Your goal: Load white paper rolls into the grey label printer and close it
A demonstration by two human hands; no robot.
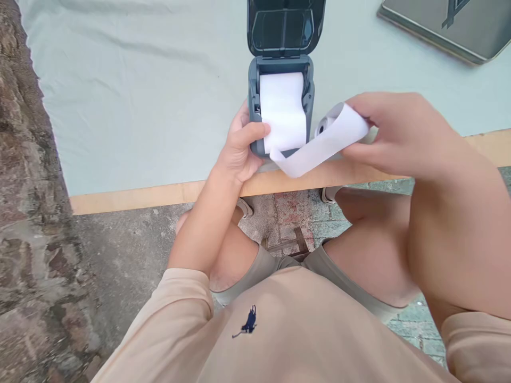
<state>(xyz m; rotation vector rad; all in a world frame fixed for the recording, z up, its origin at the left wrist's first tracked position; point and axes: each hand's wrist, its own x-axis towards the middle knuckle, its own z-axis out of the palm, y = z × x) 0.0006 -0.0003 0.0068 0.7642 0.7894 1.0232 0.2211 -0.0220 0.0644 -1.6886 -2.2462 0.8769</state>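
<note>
A small grey printer (255, 85) stands near the table's front edge with its lid (285, 26) tipped open at the back. A white paper roll (281, 101) lies in its bay. My left hand (239, 146) grips the printer's left side, thumb pressing on the paper's lower left corner. A loose strip of the paper (319, 149) runs out from the printer's front toward the right. My right hand (399, 133) is closed on the far end of that strip, where it curls over.
The table (131, 90) is covered in pale green cloth, with a bare wooden front edge (131, 198). A dark metal tray (451, 26) sits at the back right. A rough stone wall rises at the left. My knees are below the table.
</note>
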